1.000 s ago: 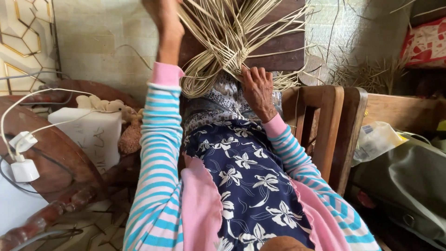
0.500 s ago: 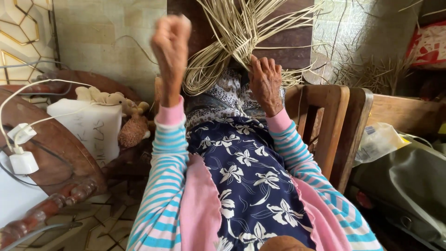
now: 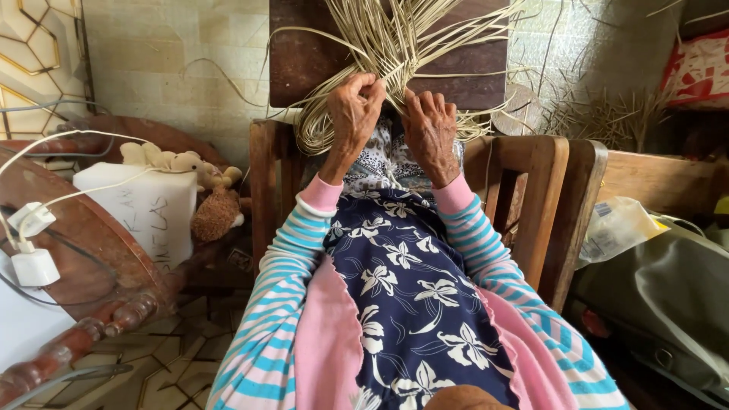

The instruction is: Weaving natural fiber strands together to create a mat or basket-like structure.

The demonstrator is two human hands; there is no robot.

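Both hands are up at about 12 o'clock, working on a bunch of long, thin straw strips (image 3: 395, 45). The strips are pale yellow, flat and bendy. They fan out at the top like a broom and curl into loops on the left side. They rest on the person's lap, in front of a dark brown wooden board (image 3: 304, 61).

The left hand (image 3: 355, 114) is curled up, with its fingertips pinched on a few strips. The right hand (image 3: 430, 133) is just beside it, at 1 o'clock. Its fingers are bent and pressed down onto the strips. The two hands are close but I cannot tell if they touch.

The sleeves (image 3: 281, 288) are soft and stripy, blue and white and pink, with pink cuffs. The dress (image 3: 410, 304) is dark blue with white flowers.

Behind the hands is a wooden chair (image 3: 531, 197), brown and smooth, with straight slats.

At 9 o'clock is a white box (image 3: 140, 212) with square corners. A fuzzy toy (image 3: 216, 212), tan and brown, leans on it. At 8 o'clock are two white plugs (image 3: 32, 243) with thin white cords on a round, dark wooden table (image 3: 83, 250).

At 3 o'clock is a crinkly plastic bag (image 3: 615, 228) on top of a grey-green cloth bag (image 3: 668, 304). More dry straw (image 3: 600, 114) lies in a messy pile at 1 o'clock. The floor (image 3: 175, 364) has tiles with a line pattern.
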